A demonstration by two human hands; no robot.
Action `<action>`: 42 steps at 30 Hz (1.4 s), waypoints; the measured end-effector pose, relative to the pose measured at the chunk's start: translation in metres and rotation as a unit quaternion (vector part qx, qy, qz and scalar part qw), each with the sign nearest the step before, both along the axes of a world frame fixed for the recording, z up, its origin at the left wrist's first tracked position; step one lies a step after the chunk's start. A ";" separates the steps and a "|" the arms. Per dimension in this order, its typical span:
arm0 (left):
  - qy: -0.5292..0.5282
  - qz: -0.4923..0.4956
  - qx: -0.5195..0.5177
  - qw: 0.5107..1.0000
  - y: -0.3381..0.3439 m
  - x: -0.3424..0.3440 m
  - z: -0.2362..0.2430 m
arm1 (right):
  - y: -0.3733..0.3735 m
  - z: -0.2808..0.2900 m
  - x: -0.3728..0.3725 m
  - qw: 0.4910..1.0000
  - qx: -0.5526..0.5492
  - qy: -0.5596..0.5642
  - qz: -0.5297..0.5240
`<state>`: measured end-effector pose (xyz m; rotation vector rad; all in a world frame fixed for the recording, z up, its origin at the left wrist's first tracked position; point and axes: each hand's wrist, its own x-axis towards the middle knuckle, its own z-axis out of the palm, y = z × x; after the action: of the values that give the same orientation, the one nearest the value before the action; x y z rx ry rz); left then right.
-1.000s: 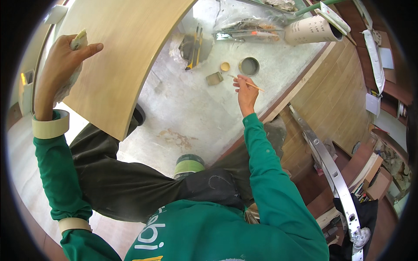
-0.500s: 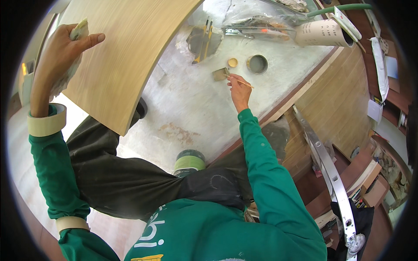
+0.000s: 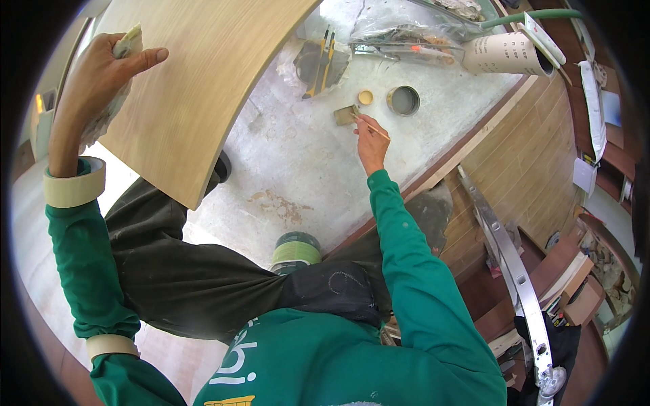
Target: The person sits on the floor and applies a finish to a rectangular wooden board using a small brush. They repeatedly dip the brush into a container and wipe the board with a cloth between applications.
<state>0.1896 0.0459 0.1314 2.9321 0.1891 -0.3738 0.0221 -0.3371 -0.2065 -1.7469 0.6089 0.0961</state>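
Note:
My left hand (image 3: 98, 81) is closed around a crumpled, pale rag (image 3: 130, 44) at the left edge of a curved wood-grain panel (image 3: 203, 68). Its thumb points out across the panel's face. Pinched between the fingers of my right hand (image 3: 372, 145) is a thin, light-coloured brush (image 3: 379, 134). The brush's tip reaches a small square dish (image 3: 344, 116) with murky contents. Just beyond the dish are a little round pot of yellow-tan stuff (image 3: 365, 97) and an open tin of grey material (image 3: 406, 101). A masking tape roll (image 3: 73, 188) circles my left wrist.
Utility knives (image 3: 321, 62) lie on a dark round pad beyond the panel. A clear plastic bag (image 3: 399, 37) and a printed paper roll (image 3: 504, 53) are at the far right. A green-and-dark tub (image 3: 296, 249) sits near my legs. On the right runs a long metal rail (image 3: 511, 260).
My right hand and brush have shifted very slightly at the square dish. The rag grip at the panel's edge stays the same; the whole view has moved a little.

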 end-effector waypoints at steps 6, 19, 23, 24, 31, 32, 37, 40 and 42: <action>-0.008 0.001 0.015 1.000 -0.004 0.000 0.002 | -0.002 -0.002 -0.006 0.999 -0.035 0.025 0.028; -0.003 -0.017 -0.034 0.999 -0.016 -0.003 0.016 | 0.002 0.027 -0.014 0.998 0.033 0.032 -0.050; -0.065 -0.058 -0.013 0.996 -0.013 -0.004 0.011 | -0.001 0.038 -0.021 0.996 0.036 0.055 -0.054; -0.049 -0.058 -0.011 0.997 -0.014 -0.002 0.012 | -0.004 0.041 -0.022 0.996 0.033 0.059 -0.054; -0.032 -0.038 0.005 0.999 -0.023 -0.006 0.029 | -0.016 0.108 -0.002 0.985 0.138 0.049 -0.090; -0.056 -0.041 -0.004 0.998 -0.023 -0.008 0.027 | -0.018 0.131 0.008 0.979 0.174 0.031 -0.099; -0.016 -0.020 -0.044 0.999 -0.034 -0.007 0.025 | -0.025 0.232 0.074 0.917 0.385 -0.101 -0.009; 0.050 -0.018 -0.059 0.997 -0.036 -0.001 0.029 | -0.017 0.257 0.116 0.911 0.380 -0.142 0.069; 0.071 -0.026 -0.072 0.995 -0.035 0.001 0.028 | -0.010 0.262 0.135 0.920 0.339 -0.167 0.104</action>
<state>0.1906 0.0107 0.1592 2.7738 0.1016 -0.5799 0.1576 -0.3471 0.0551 -1.1051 0.1024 0.1346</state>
